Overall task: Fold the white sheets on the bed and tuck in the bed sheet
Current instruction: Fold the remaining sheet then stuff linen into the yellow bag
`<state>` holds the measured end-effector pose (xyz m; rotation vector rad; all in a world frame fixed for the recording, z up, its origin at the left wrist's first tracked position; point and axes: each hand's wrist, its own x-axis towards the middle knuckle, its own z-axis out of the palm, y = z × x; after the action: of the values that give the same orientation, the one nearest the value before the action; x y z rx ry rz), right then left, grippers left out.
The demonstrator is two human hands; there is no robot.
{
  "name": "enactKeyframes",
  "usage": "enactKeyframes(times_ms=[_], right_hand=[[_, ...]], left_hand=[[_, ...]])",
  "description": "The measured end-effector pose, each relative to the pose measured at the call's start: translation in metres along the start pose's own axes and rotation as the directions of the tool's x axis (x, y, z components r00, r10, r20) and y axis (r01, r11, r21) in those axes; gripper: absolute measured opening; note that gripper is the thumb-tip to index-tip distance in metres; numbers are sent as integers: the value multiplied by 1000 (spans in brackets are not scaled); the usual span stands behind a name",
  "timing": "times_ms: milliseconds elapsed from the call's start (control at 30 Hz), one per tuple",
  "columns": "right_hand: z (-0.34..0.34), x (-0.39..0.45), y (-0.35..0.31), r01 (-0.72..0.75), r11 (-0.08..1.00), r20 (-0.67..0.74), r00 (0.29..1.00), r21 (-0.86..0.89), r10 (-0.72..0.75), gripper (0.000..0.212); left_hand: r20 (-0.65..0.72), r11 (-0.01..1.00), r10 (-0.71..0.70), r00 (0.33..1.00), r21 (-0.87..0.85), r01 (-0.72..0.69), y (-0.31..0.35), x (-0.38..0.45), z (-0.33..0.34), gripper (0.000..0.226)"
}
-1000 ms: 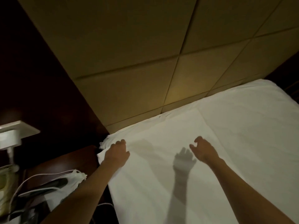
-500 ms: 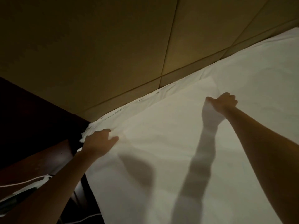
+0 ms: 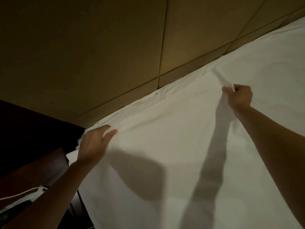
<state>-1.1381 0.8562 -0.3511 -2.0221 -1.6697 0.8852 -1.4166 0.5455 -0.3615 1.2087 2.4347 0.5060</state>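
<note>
A white top sheet (image 3: 165,129) lies spread over the bed, above a white bed sheet (image 3: 272,66) that reaches the headboard. My right hand (image 3: 239,96) grips the sheet's far right corner, and a fold of cloth rises from its fist. At the sheet's far left corner, by the bed's edge, my left hand (image 3: 94,142) pinches the cloth between thumb and fingers. The sheet is pulled taut between both hands. Shadows of my arms fall across it.
A padded tan headboard (image 3: 115,55) stands just beyond the sheet's far edge. A dark wooden nightstand (image 3: 33,172) sits at the left below the bed's edge, with a white cable (image 3: 21,193) and a dark object on it.
The view has come closer to the headboard. My right hand has closed on the far right corner and raised a fold. My left hand has moved from resting on the left corner to pinching it.
</note>
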Motion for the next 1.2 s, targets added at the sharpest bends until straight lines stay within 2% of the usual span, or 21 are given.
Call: enactKeyframes(times_ms=[167,333,433,533,600,667,733,800,867,933,1000,1100,1200], right_hand=[[-3,30,-13,-34,997,-194,980,64,46,33],[28,48,-6,-125,986,-221,964,111,147,30],[43,55,5,-80,994,-206,977,-77,63,22],[45,58,-6,-46,973,-152,988,-224,11,33],[41,53,-15,29,949,-172,981,-315,-87,45],[38,36,-20,222,866,-83,954,-449,-288,55],[48,7,-18,444,741,150,890,-504,-431,63],[68,-30,-9,584,632,371,811,-510,-451,63],[87,-63,5,640,562,472,767,-524,-434,59],[96,-78,13,626,545,463,780,-558,-421,58],[93,-76,13,610,546,462,792,-575,-399,58],[69,-73,25,598,546,467,801,-586,-375,60],[25,-83,67,498,625,390,865,-601,-315,59]], left_hand=[[-83,1000,19,996,2,-19,8,35,6,61],[-100,998,-5,995,60,11,-1,43,19,58],[-69,988,-30,997,149,40,2,47,35,45],[-51,966,-55,997,251,66,10,51,39,33],[-41,951,-78,996,297,87,14,50,38,28],[-41,941,-97,994,321,105,18,45,37,32],[-53,919,-13,999,392,33,23,36,40,48],[-31,875,98,995,480,-71,36,22,48,60],[69,857,201,977,471,-209,60,3,63,68],[220,842,279,935,412,-348,82,-20,84,70],[334,823,294,896,388,-414,90,-35,100,72],[415,802,195,889,454,-388,87,-34,106,76],[454,800,131,881,477,-364,100,-29,100,80]])
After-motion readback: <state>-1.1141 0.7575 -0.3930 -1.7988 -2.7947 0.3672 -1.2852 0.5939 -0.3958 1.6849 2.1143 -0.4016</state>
